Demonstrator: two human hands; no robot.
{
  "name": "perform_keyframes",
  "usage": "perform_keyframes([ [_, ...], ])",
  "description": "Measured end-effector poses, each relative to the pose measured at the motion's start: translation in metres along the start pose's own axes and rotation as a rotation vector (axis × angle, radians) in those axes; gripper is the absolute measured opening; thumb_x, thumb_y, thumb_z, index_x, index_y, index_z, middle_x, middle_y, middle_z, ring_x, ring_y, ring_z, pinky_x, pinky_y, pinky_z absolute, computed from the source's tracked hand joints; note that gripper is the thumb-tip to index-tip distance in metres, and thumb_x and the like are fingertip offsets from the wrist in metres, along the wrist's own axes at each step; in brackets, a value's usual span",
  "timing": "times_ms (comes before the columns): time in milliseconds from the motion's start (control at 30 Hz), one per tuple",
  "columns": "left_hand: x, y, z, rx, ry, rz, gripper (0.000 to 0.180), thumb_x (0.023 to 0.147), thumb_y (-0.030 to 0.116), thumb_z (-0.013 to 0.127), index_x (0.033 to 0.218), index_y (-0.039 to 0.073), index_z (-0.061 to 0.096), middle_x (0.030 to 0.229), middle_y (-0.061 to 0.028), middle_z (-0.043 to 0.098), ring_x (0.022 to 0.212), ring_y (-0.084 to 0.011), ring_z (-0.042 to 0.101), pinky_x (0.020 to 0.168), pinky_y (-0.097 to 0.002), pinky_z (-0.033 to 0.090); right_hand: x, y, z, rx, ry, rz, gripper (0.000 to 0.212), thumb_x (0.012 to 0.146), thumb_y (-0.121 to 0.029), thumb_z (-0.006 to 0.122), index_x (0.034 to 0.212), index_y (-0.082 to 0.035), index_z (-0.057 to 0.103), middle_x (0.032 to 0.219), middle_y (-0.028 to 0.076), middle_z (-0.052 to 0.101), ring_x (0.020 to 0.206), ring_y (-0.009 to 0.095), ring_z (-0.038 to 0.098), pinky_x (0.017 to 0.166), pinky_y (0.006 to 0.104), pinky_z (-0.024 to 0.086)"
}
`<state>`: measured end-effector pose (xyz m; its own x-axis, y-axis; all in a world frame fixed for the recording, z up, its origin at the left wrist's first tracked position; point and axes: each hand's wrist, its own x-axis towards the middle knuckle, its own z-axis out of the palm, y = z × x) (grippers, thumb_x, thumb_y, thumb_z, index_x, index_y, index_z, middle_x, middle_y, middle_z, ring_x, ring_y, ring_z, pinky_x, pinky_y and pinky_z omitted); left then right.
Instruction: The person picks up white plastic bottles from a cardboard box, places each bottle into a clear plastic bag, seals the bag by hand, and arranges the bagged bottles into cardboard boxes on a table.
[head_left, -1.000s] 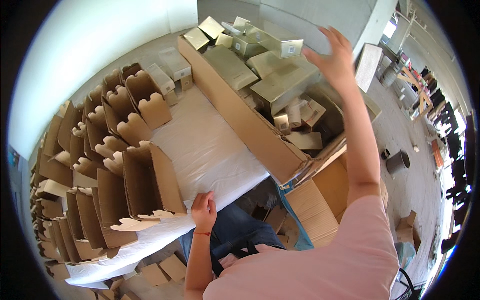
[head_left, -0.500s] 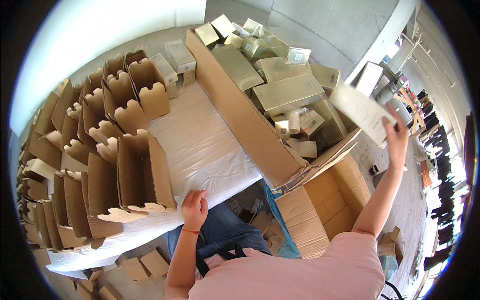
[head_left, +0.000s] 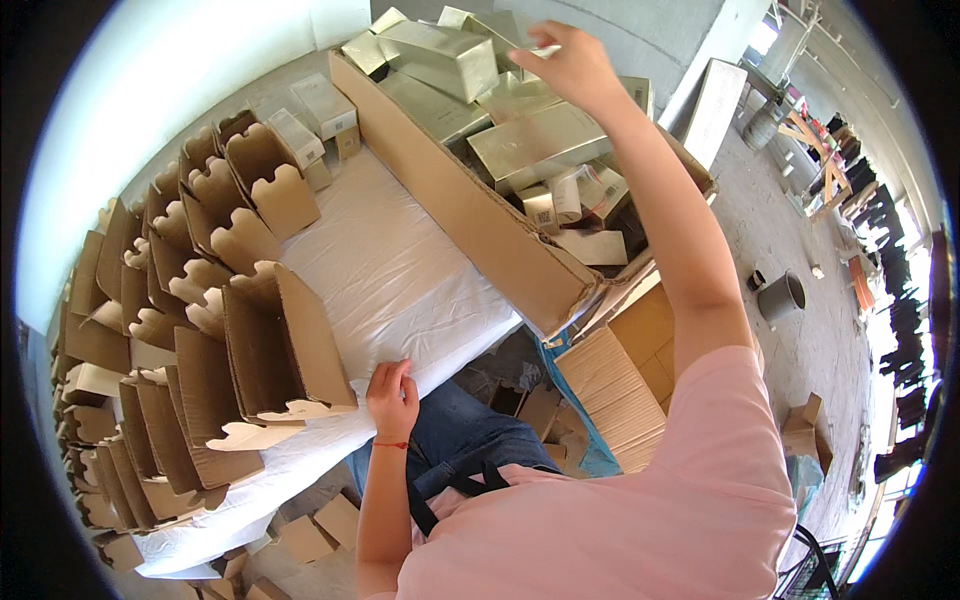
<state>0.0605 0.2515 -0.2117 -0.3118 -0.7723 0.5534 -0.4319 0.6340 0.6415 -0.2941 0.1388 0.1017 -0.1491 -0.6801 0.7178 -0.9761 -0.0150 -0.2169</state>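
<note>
Over the far part of a long carton full of gold boxes, my right hand (head_left: 575, 68) is raised with thumb and fingers apart and nothing between them. Just left of its fingertips, a gold box (head_left: 437, 60) lies tilted on top of the pile. Another large gold box (head_left: 545, 145) lies below the hand. The long brown carton (head_left: 450, 205) has its near side wall facing me. My left hand (head_left: 392, 398) rests at the near edge of the white-covered table (head_left: 370, 240), fingers loosely bent and holding nothing.
Rows of open brown cardboard inserts (head_left: 280, 350) fill the table's left side. Pale boxes (head_left: 322, 105) stand at its far end. An open carton (head_left: 615, 400) sits below the long one, partly behind my arm. A grey bucket (head_left: 782, 297) stands on the floor at right.
My right hand has swung from the right to the far left over the carton and let go of the gold box, which now lies on the pile. My left hand has barely moved.
</note>
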Motion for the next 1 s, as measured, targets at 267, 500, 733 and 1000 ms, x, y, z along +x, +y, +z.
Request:
perform_keyframes([
  [267, -0.002, 0.0, 0.0, 0.042, 0.009, -0.018, 0.024, 0.072, -0.004, 0.052, 0.091, 0.006, 0.062, 0.081, -0.0106, 0.058, 0.07, -0.0277, 0.058, 0.06, -0.035, 0.048, -0.108, 0.034, -0.054, -0.375, -0.646, 0.137, 0.02, 0.075, -0.025, 0.065, 0.077, -0.005, 0.066, 0.076, 0.014, 0.065, 0.076, 0.032, 0.062, 0.07, 0.0385, 0.049],
  [500, -0.002, 0.002, 0.004, 0.006, 0.032, 0.01, 0.022, 0.072, -0.005, 0.053, 0.09, 0.005, 0.062, 0.08, -0.0088, 0.058, 0.067, -0.0249, 0.057, 0.057, -0.0324, 0.046, -0.111, 0.099, -0.051, 0.068, -0.403, 0.265, 0.021, 0.082, -0.019, 0.054, 0.076, -0.002, 0.065, 0.069, 0.01, 0.063, 0.059, 0.019, 0.06, 0.056, 0.0336, 0.048],
  [733, -0.007, -0.003, -0.001, 0.026, 0.021, -0.015, 0.022, 0.072, 0.0, 0.055, 0.092, 0.007, 0.061, 0.081, -0.0092, 0.059, 0.072, -0.0275, 0.058, 0.063, -0.0345, 0.049, -0.099, 0.015, -0.136, 1.243, 0.014, 0.527, 0.015, 0.086, -0.014, 0.048, 0.076, -0.005, 0.053, 0.069, 0.006, 0.057, 0.053, 0.014, 0.053, 0.049, 0.0231, 0.043],
  [1000, 0.003, 0.043, -0.034, -0.393, 0.082, -0.124, 0.073, 0.074, 0.009, 0.069, 0.137, 0.005, 0.033, 0.109, -0.0118, 0.059, 0.094, -0.0233, 0.057, 0.085, -0.0341, 0.045, -0.152, -0.135, -0.149, 1.638, 0.024, 0.329, 0.016, 0.087, -0.018, 0.049, 0.091, -0.003, 0.052, 0.081, 0.012, 0.058, 0.069, 0.02, 0.061, 0.06, 0.0294, 0.052],
])
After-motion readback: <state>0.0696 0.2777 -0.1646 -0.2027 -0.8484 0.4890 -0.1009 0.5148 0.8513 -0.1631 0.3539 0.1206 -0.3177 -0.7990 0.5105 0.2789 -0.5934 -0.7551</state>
